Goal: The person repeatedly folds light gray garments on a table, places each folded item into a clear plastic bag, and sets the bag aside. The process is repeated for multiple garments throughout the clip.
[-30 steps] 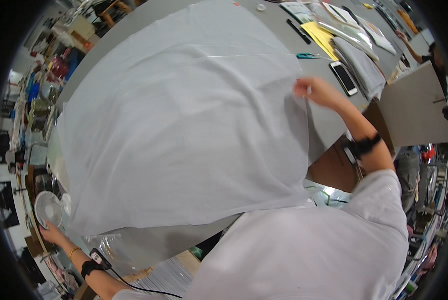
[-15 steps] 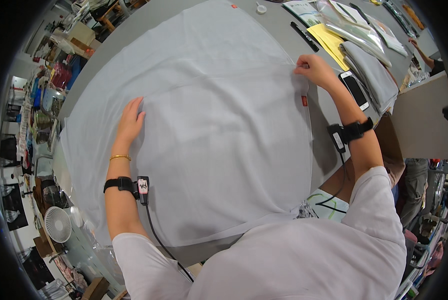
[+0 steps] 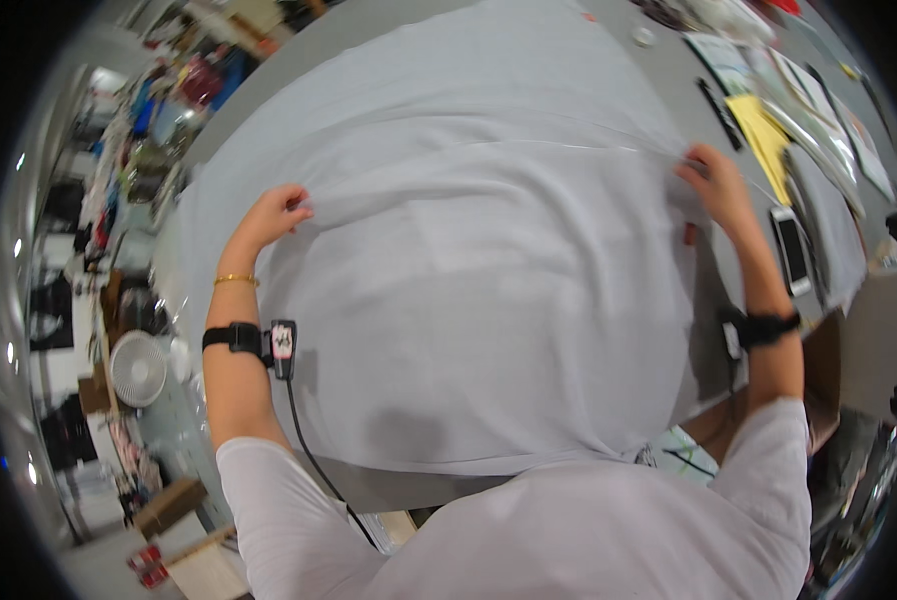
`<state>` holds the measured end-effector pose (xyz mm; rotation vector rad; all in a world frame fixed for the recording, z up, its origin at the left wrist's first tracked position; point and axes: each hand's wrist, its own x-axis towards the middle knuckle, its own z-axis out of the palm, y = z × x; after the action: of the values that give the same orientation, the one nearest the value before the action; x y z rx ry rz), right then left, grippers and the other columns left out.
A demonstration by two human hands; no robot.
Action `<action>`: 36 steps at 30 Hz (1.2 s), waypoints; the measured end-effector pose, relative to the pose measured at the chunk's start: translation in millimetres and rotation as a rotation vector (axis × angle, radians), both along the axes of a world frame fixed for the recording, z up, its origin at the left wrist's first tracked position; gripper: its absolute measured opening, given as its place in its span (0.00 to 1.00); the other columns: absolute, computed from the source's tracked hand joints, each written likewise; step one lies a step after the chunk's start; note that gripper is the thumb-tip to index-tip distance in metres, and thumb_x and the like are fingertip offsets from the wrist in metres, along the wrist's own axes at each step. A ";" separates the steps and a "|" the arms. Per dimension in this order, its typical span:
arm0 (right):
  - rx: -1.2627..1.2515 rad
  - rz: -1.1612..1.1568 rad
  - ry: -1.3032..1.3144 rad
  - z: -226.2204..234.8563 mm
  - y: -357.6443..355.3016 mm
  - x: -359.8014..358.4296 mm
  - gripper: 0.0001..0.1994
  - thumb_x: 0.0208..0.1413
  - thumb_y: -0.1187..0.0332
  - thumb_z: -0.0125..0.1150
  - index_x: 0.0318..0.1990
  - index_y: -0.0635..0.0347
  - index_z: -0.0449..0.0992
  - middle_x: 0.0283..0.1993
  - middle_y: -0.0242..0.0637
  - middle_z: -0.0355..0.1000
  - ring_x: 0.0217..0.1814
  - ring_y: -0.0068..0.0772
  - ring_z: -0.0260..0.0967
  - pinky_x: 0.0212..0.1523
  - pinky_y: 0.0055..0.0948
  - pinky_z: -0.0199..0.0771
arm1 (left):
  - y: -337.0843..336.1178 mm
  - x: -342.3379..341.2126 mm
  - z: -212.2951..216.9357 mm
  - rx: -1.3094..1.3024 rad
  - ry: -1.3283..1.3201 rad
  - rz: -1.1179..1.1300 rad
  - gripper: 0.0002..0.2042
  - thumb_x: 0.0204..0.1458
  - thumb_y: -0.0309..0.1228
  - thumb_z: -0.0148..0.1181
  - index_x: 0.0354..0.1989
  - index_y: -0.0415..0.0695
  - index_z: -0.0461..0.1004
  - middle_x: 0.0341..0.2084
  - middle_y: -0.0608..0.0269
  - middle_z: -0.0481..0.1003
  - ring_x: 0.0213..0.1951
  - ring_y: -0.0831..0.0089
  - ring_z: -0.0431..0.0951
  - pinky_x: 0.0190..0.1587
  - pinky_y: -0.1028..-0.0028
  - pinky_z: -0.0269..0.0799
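A large sheet of thin light-grey fabric (image 3: 489, 330) lies across the table in front of me, its upper layer rippled between my hands. My left hand (image 3: 272, 216) pinches the far left part of this layer with curled fingers. At the far right corner, my right hand (image 3: 721, 190) grips the fabric between thumb and fingers. A small red tag (image 3: 690, 234) sits on the right edge just below that hand. Beyond the upper layer, more of the same pale fabric (image 3: 449, 75) spreads toward the far side of the table. The picture is slightly blurred.
To the right are a white phone (image 3: 792, 250), folded grey cloth (image 3: 827, 225), yellow paper (image 3: 764, 140), a black marker (image 3: 719, 112) and clear plastic packets. A white fan (image 3: 139, 368) stands at the left. A cable (image 3: 314, 455) runs from my left wrist strap.
My left hand has gone from lying with fingers stretched to pinching the fabric. The right hand keeps its grip. New ripples cross the upper layer, and the whole view has shifted.
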<state>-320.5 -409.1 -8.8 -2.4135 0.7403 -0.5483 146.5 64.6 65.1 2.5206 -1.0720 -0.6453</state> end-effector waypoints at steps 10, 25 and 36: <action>0.673 -0.022 -0.033 33.3 40.2 -142.4 0.08 0.67 0.69 0.61 0.36 0.56 0.68 0.30 0.21 0.63 0.23 0.07 0.56 0.17 0.14 0.57 | -41.3 11.3 1.1 0.000 -0.237 -0.411 0.03 0.52 0.22 0.66 0.33 0.37 0.79 0.54 0.65 0.75 0.38 0.66 0.80 0.41 0.68 0.75; 0.744 -0.022 -0.020 34.9 60.5 -205.0 0.10 0.67 0.67 0.62 0.36 0.54 0.66 0.31 0.21 0.61 0.27 0.09 0.56 0.21 0.14 0.58 | -51.9 -30.8 -9.6 0.199 -0.107 -0.575 0.01 0.48 0.21 0.65 0.28 0.38 0.82 0.43 0.63 0.77 0.37 0.63 0.79 0.41 0.66 0.75; 0.647 -0.052 -0.080 46.2 45.8 -238.5 0.07 0.69 0.67 0.59 0.44 0.59 0.71 0.35 0.27 0.70 0.30 0.14 0.66 0.24 0.17 0.67 | -25.7 -80.7 22.2 -0.241 -0.613 -0.475 0.02 0.49 0.22 0.61 0.31 0.41 0.77 0.33 0.55 0.76 0.45 0.50 0.75 0.47 0.56 0.73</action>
<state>-559.0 -363.4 37.4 -1.7684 0.7987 -0.3500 65.8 38.9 87.3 2.3003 -1.8585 0.1843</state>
